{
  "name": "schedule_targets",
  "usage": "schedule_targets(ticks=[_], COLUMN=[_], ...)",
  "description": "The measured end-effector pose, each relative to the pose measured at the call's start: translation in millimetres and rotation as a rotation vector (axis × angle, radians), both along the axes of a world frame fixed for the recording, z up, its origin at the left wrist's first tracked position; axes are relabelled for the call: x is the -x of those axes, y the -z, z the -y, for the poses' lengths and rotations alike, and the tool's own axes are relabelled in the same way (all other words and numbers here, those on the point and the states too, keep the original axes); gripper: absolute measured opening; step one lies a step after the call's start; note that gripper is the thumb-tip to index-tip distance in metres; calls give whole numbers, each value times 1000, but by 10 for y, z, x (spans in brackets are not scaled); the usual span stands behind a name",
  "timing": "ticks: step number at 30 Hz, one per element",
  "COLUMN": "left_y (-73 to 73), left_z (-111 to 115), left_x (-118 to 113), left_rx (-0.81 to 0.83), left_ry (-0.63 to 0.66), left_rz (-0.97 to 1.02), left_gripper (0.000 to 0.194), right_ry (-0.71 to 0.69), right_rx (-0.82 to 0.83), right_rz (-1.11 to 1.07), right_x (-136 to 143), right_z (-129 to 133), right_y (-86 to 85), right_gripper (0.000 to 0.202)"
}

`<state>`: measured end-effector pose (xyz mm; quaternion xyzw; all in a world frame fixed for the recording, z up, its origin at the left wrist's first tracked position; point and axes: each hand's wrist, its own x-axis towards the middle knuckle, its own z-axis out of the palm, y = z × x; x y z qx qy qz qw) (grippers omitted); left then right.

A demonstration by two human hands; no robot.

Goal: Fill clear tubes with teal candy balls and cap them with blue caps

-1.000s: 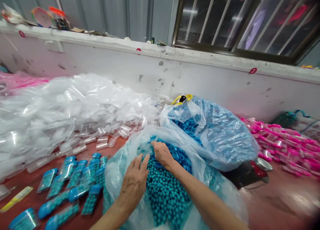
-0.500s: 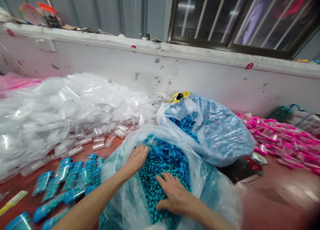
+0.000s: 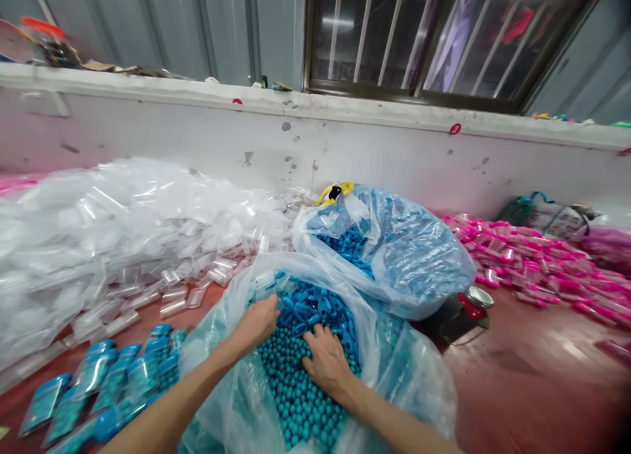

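Observation:
An open plastic bag (image 3: 236,382) holds many teal beads (image 3: 305,395) with blue plastic pieces (image 3: 320,306) heaped at the far side. My left hand (image 3: 259,319) is inside the bag's left edge, its fingers bent down at the blue pieces; what they hold, if anything, is hidden. My right hand (image 3: 328,362) lies on the beads just in front of the blue pieces, fingers spread and curved, with nothing seen in it. Behind is a second bag (image 3: 424,257) with more blue pieces.
Clear plastic containers (image 3: 123,230) are heaped at the left. Bead-filled containers with blue lids (image 3: 98,368) lie on the red floor (image 3: 517,375). A dark container with a metal-lidded jar (image 3: 476,303) and pink items (image 3: 537,263) are at the right, before a white wall (image 3: 369,152).
The view has swung to the right. My right hand has moved up towards the blue pieces, and the fingers of my left hand have bent more.

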<state>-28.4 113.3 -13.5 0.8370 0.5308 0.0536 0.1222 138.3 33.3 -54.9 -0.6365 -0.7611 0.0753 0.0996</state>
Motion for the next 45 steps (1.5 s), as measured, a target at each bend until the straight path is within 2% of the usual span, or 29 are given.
schedule_targets(ticks=[3, 6, 8, 12, 15, 19, 21, 24, 25, 27, 29, 31, 34, 37, 39, 45], left_y=[88, 204, 265, 330, 349, 310, 261, 195, 181, 165, 157, 146, 118, 96, 86, 42], left_z=[345, 586, 623, 556, 562, 665, 704, 715, 711, 699, 690, 678, 647, 609, 603, 692], left_x=[117, 46, -103, -442, -554, -490, -431, -372, -362, -350, -340, -316, -248, -176, -151, -148], left_rx=[139, 231, 287, 408, 560, 761, 891, 1122, 1158, 1127, 1045, 966, 859, 767, 767, 968], left_ry=[28, 4, -24, -90, -133, -87, -47, -28, -48, -118, -171, -161, -71, -34, -49, -30], left_rz=[2, 19, 58, 229, 398, 617, 834, 1267, 1365, 1434, 1432, 1383, 1198, 998, 943, 922], left_gripper=[18, 16, 13, 9, 14, 18, 20, 26, 27, 27, 25, 24, 22, 17, 15, 35], right_ry=[49, 139, 205, 340, 423, 464, 461, 441, 432, 407, 321, 128, -147, -193, -188, -193], right_rx=[-12, -7, -14, 4, 35, 110, 163, 207, 208, 198, 134, 52, 117, 304, 352, 471], right_rz=[-188, -528, -689, -913, -1089, -1269, -1316, -1325, -1312, -1276, -1207, -1092, -976, -1011, -1006, -1034], right_x=[-24, -30, -13, 46, 64, 14, -35, -117, -143, -189, -227, -254, -277, -282, -279, -281], right_z=[-54, -112, -155, -253, -303, -311, -301, -266, -248, -201, -144, -85, -10, 41, 71, 177], right_y=[28, 57, 76, 109, 97, -8, -76, -157, -177, -216, -258, -306, -375, -426, -442, -441], right_gripper=[17, 18, 16, 15, 25, 28, 28, 27, 26, 21, 17, 21, 26, 31, 33, 19])
